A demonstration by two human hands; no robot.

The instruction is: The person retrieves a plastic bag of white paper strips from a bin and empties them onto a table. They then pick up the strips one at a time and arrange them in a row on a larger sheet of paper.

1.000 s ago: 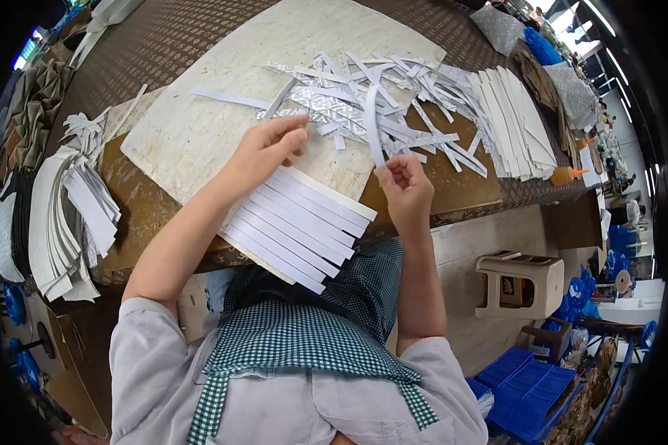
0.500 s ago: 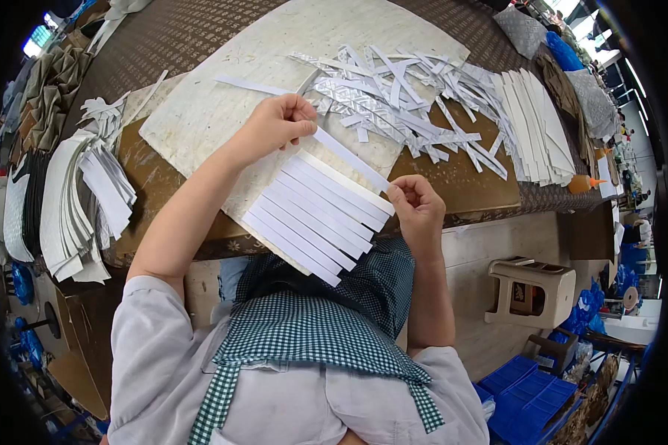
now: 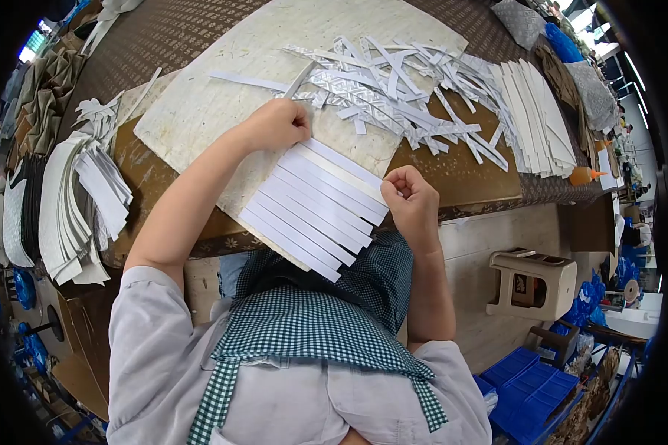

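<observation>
A long white strip (image 3: 346, 164) runs between my two hands along the far edge of a pale panel. My left hand (image 3: 278, 124) is closed at the strip's upper left end, its fingertips partly hidden behind the knuckles. At the lower right end, my right hand (image 3: 413, 208) pinches the strip between thumb and finger. Several white strips (image 3: 297, 213) lie side by side across the panel, their right ends jutting out unevenly past it. The panel's cream edge (image 3: 274, 248) shows at the near side, overhanging the table edge.
A loose heap of white and silver-patterned strips (image 3: 393, 96) lies beyond my hands on a pale board (image 3: 223, 52). White pieces are stacked at right (image 3: 531, 122) and left (image 3: 67, 211). An orange-tipped bottle (image 3: 585, 176) stands at far right. A beige stool (image 3: 501, 285) is below.
The strip between my hands has come down closer to the panel's far edge. My left hand has turned so its knuckles face up; my right hand has shifted slightly left.
</observation>
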